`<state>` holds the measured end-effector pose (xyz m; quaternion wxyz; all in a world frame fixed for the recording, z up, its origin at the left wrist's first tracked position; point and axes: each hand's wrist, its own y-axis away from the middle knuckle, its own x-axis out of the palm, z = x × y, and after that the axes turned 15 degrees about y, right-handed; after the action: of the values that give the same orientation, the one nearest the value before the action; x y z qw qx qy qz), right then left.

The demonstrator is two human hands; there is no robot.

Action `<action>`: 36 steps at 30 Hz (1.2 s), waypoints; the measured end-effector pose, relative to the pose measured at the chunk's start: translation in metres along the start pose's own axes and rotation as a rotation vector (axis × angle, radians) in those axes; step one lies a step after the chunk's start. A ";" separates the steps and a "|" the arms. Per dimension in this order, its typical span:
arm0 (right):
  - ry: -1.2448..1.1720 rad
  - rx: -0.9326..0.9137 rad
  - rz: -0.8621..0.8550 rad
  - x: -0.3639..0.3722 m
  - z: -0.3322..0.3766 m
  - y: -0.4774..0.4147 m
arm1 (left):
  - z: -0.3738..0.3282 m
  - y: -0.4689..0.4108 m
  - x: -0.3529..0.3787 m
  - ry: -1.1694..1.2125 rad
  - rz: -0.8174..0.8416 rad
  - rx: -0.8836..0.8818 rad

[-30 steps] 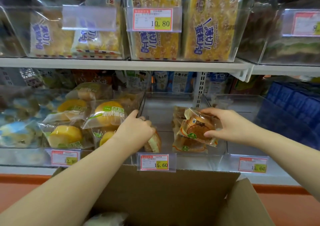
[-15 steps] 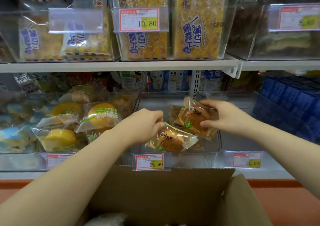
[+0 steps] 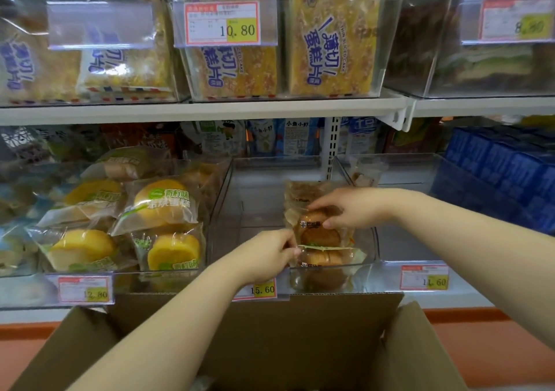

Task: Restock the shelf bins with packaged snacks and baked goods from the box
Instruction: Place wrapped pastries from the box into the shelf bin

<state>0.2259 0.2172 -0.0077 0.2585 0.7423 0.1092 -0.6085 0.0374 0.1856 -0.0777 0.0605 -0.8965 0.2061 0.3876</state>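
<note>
Nearest the camera, an open cardboard box [image 3: 255,345] is sitting below the shelf front, its far flap standing up against the price rail.

Both forearms are reaching over the box into the middle clear bin [image 3: 258,204] on the lower shelf. The left hand [image 3: 264,258] is curling its fingers and pinching the upper left corner of the wrapper of the front bun packet [image 3: 327,266]. That packet is lying against the front wall on the right side of the bin. The right hand [image 3: 351,207] is coming in from the right and gripping the second bun packet [image 3: 318,234] from above, thumb on its face and fingers over its top edge. That packet is leaning directly behind the front one and touching it. A third bun packet [image 3: 300,194] is standing behind these two. The left half of the bin is showing bare floor. A label reading 15.60 [image 3: 262,290] is hanging on the bin front, partly hidden by the left wrist.

In the bin to the left, lemon cake packets [image 3: 162,201] are lying heaped, above a label reading 12.80 [image 3: 87,290]. The right clear bin [image 3: 402,240] is carrying a label reading 11.60 [image 3: 425,276] and holding one small packet [image 3: 365,174] at its back. Beyond it, blue packs [image 3: 504,174] are standing in rows.

Farther up, the white upper shelf board [image 3: 210,108] is bearing clear bins. Bags of thin sliced cake [image 3: 327,39] are standing upright in them behind a label reading 10.80 [image 3: 222,22].
</note>
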 end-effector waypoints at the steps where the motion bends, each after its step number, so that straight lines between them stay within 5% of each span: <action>1: 0.015 -0.003 0.014 0.002 0.001 -0.003 | 0.000 -0.003 0.001 0.002 0.010 -0.004; 16: 0.394 0.022 -0.033 0.035 0.006 -0.015 | 0.005 0.000 -0.011 0.049 0.022 -0.141; 23: 0.450 0.075 -0.332 0.057 0.018 0.007 | -0.006 0.001 -0.004 0.162 0.073 0.007; 30: 0.610 0.030 -0.230 0.054 0.013 -0.001 | -0.009 -0.014 0.001 0.087 0.117 -0.076; 33: 0.535 0.020 -0.228 0.047 0.009 0.006 | -0.010 -0.013 -0.004 0.069 0.175 -0.125; 36: 0.262 0.095 -0.518 0.054 -0.008 0.031 | -0.013 -0.009 -0.013 0.051 0.157 -0.071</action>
<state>0.2598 0.1872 -0.0506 0.0433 0.7732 0.2991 -0.5575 0.0414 0.1943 -0.0595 -0.0072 -0.8886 0.2634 0.3755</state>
